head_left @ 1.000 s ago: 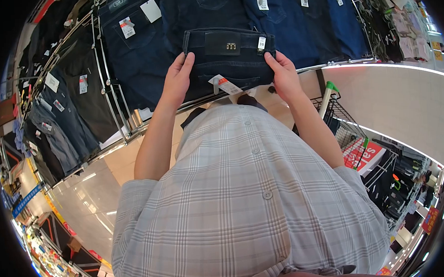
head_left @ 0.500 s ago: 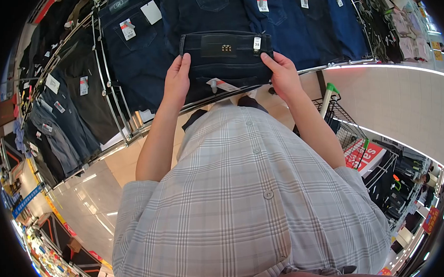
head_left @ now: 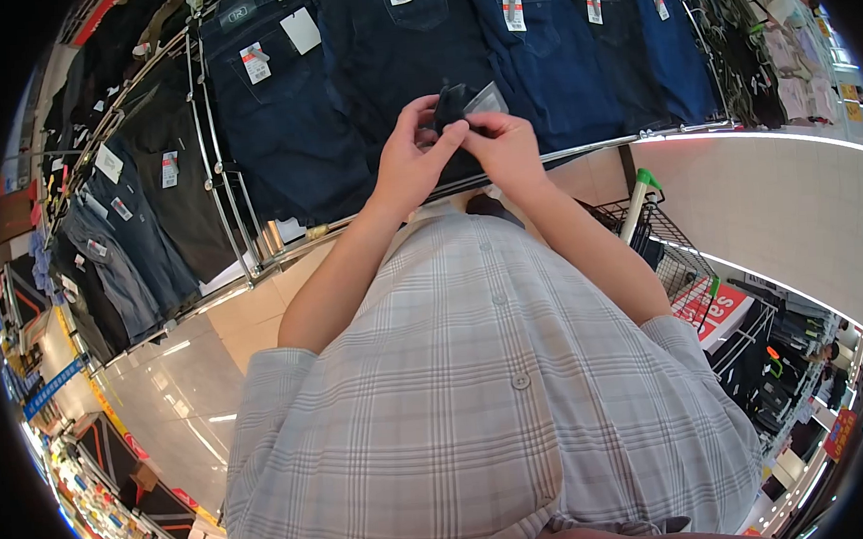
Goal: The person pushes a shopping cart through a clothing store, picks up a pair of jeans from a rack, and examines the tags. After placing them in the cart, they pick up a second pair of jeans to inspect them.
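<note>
My left hand (head_left: 411, 161) and my right hand (head_left: 508, 152) come together above the front edge of the jeans display. Their fingers are closed on a small dark item (head_left: 451, 103) with a pale, translucent flap (head_left: 488, 100) sticking out at its upper right. Fingers cover much of it, so its exact kind does not show. Behind the hands lie dark blue jeans (head_left: 384, 64), with brighter blue jeans (head_left: 543, 72) to their right. A red-and-white price tag (head_left: 514, 15) hangs on the blue pair.
A metal rail (head_left: 590, 148) edges the display. More jeans with tags (head_left: 255, 62) lie to the left, beside grey trousers (head_left: 137, 253). A shopping cart (head_left: 676, 249) with a green-ended handle stands at my right, near a red sign (head_left: 717, 310). Tiled floor (head_left: 172, 387) shows at left.
The folded dark jeans with the size sticker are no longer stretched between my hands. My hands have moved inward to meet, now holding the small dark item with the translucent flap.
</note>
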`<state>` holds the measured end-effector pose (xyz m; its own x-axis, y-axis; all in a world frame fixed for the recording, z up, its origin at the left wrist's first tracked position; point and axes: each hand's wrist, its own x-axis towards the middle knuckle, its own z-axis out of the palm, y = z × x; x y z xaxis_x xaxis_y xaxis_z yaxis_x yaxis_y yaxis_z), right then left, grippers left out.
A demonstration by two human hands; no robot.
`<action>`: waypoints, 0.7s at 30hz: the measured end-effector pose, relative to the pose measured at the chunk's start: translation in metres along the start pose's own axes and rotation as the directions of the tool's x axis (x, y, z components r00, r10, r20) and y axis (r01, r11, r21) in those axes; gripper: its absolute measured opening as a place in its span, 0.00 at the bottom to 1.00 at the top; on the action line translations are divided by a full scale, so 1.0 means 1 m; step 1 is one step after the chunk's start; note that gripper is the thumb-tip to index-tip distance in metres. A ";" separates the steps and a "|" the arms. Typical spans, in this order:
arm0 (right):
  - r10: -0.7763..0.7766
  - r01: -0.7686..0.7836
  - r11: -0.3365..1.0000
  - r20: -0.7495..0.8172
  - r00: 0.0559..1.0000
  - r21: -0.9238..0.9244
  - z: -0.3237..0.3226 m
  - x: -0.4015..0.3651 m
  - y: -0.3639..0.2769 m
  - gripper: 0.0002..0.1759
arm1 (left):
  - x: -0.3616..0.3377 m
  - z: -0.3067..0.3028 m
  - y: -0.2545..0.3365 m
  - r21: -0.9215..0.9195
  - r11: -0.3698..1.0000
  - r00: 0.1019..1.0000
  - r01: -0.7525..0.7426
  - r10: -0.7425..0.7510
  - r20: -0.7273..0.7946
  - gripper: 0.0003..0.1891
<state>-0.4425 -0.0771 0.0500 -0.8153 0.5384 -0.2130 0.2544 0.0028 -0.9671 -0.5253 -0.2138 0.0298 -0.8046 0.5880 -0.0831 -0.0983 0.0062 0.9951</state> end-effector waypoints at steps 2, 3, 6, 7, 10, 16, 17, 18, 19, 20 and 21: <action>0.019 -0.014 0.997 0.071 0.997 -0.070 -0.002 -0.002 0.000 0.14 | 0.003 0.000 0.001 0.013 0.998 0.998 0.053 -0.054 0.025 0.28; 0.007 -0.009 1.000 0.138 0.990 0.014 -0.002 -0.002 0.002 0.15 | 0.003 -0.002 0.000 0.012 0.995 0.995 0.103 -0.103 0.000 0.25; 0.023 -0.067 0.980 0.229 0.973 0.187 -0.002 -0.001 0.000 0.15 | 0.000 -0.008 -0.002 -0.080 0.987 0.989 0.142 -0.138 0.053 0.25; 0.055 -0.127 0.955 0.262 0.964 0.267 -0.003 -0.001 -0.002 0.14 | 0.000 -0.008 -0.006 -0.078 0.987 0.989 0.139 -0.135 0.059 0.25; 0.069 -0.152 0.942 0.271 0.960 0.299 -0.002 0.001 0.001 0.12 | -0.002 -0.010 -0.010 -0.037 0.994 0.993 0.107 -0.105 0.053 0.22; -0.016 -0.022 0.938 0.105 0.994 0.346 -0.007 0.003 0.002 0.09 | 0.007 -0.017 -0.014 -0.297 0.943 0.984 0.153 -0.173 -0.043 0.15; -0.029 0.014 0.953 0.043 0.999 0.303 -0.012 0.003 0.001 0.09 | 0.010 -0.022 -0.012 -0.426 0.882 0.968 0.200 -0.245 -0.053 0.13; 0.001 -0.001 0.934 -0.001 1.000 0.358 -0.015 0.003 -0.006 0.11 | 0.011 -0.028 -0.005 -0.548 0.802 0.947 0.238 -0.317 -0.052 0.12; 0.047 -0.033 0.910 -0.024 0.999 0.413 -0.022 0.004 -0.003 0.11 | 0.012 -0.035 0.001 -0.552 0.797 0.948 0.243 -0.316 -0.039 0.11; 0.093 -0.061 0.881 -0.046 0.995 0.469 -0.029 0.008 0.004 0.12 | 0.012 -0.040 0.009 -0.618 0.752 0.942 0.229 -0.331 -0.054 0.11; 0.081 -0.017 0.885 -0.119 0.990 0.465 -0.034 0.014 0.012 0.13 | 0.016 -0.049 0.007 -0.644 0.744 0.948 0.177 -0.305 -0.092 0.11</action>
<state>-0.4331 -0.0408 0.0401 -0.7244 0.6330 -0.2730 -0.0024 -0.3983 -0.9172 -0.5676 -0.2443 0.0331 -0.7866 0.4808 -0.3873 -0.5928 -0.4127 0.6916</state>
